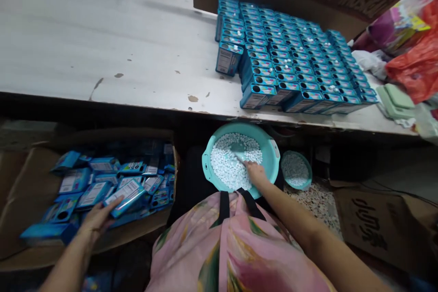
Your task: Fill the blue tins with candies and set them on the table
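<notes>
My left hand [99, 215] is closed on the near end of a small blue box [126, 196] with a white printed panel, held over the open carton [21, 196] of similar boxes at my left. In my lap, a turquoise basin [273, 166] holds many small white pellets [224, 164]. My right hand [256, 174] reaches into this basin, fingers wrapped round the thin handle of a utensil [240, 159]. Its far end lies among the pellets, and I cannot make out its shape clearly.
Rows of upright blue boxes [290, 64] stand on the white table [102, 45]. A smaller bowl of white pellets [296, 169] sits right of the basin. Brown cardboard boxes [379, 228] are at the lower right; plastic bags [415, 54] lie at the table's right end.
</notes>
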A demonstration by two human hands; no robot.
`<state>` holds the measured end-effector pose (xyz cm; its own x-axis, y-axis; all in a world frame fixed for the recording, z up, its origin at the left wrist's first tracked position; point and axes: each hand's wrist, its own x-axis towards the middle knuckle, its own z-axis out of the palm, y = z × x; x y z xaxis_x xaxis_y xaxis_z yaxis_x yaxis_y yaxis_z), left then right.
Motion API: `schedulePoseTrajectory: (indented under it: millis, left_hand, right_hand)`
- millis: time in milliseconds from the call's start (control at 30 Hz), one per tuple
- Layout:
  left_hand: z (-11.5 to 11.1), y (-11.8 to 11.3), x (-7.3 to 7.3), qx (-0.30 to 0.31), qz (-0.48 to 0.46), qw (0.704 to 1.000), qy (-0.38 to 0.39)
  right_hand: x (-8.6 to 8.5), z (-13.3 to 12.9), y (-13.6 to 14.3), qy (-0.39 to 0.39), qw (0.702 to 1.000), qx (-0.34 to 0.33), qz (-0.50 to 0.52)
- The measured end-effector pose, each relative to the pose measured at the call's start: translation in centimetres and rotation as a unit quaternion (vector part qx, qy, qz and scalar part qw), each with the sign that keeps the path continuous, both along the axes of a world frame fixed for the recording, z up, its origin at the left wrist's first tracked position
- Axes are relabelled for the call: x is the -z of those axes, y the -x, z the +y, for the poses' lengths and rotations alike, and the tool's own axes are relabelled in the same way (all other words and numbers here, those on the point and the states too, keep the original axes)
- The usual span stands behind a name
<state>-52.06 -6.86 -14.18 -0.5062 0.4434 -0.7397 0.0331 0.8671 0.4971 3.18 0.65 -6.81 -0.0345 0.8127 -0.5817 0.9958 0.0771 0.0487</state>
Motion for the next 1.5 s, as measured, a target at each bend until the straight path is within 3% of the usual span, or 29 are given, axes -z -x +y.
schedulePoseTrajectory:
  millis: [133,200,367,500,600,733,933,1067,1167,1300,1500]
  left_hand:
    - [-1.0,-7.6,-2.7,-0.108,-0.124,0.98,-0.109]
    - [-0.5,-11.1,-4.9,-0.109,-0.19,0.962,-0.16]
    - [1.6,-18.6,-10.7,0.004,-0.297,0.933,-0.202]
    - [4.0,-23.4,-13.1,0.116,-0.295,0.924,-0.214]
    - [6.0,-25.9,-13.4,0.187,-0.279,0.911,-0.24]
    - [8.1,-28.0,-12.8,0.253,-0.221,0.893,-0.299]
    - [10.2,-29.2,-12.0,0.32,-0.141,0.867,-0.356]
    - [10.9,-30.5,-11.7,0.376,-0.113,0.859,-0.329]
    - [11.3,-31.9,-11.3,0.399,-0.108,0.848,-0.331]
    - [11.6,-33.5,-10.6,0.412,-0.113,0.838,-0.341]
    - [11.8,-34.5,-10.0,0.45,-0.081,0.819,-0.347]
  right_hand:
    - [0.9,-2.1,1.6,0.035,0.994,-0.041,0.09]
    - [1.4,-2.3,1.3,0.054,0.99,-0.045,0.125]
    - [2.6,-1.7,-0.6,0.098,0.969,-0.02,0.228]
    - [2.9,-1.7,-1.9,0.107,0.943,0.021,0.313]
    - [2.1,-1.4,-3.2,0.09,0.931,0.057,0.348]
    - [-0.5,-0.3,-5.5,0.071,0.916,0.1,0.381]
    - [-6.6,1.2,-8.6,0.093,0.848,0.185,0.488]
    - [-10.7,1.9,-9.1,0.102,0.833,0.179,0.513]
    - [-12.8,2.6,-8.7,0.129,0.844,0.148,0.499]
    - [-14.3,3.8,-8.0,0.132,0.885,0.102,0.434]
    - [-17.1,5.1,-7.0,0.057,0.946,0.015,0.319]
